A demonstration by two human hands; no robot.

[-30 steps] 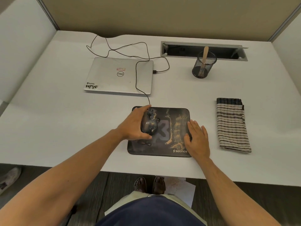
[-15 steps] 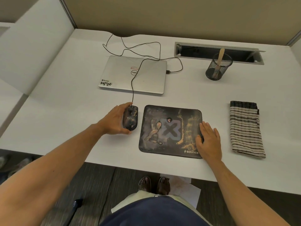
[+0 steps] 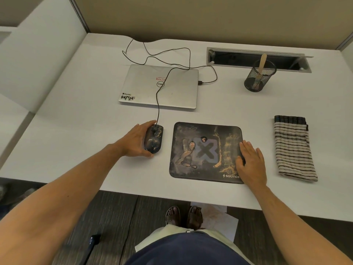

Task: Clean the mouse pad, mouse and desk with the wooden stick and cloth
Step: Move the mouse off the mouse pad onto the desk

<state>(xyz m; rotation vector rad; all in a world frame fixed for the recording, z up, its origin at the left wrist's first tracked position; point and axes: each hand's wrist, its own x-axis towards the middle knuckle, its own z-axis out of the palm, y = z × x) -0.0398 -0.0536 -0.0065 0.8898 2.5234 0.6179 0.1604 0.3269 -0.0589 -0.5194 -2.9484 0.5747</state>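
One mouse (image 3: 154, 139), one mouse pad (image 3: 206, 153)

Left side of mouse (image 3: 154, 139) hidden under left hand (image 3: 136, 140), near right corner of mouse pad (image 3: 205, 153) under right hand (image 3: 250, 163), wooden stick (image 3: 261, 66) lower part blurred behind mesh cup (image 3: 258, 77), laptop (image 3: 159, 86) sticker text unreadable.
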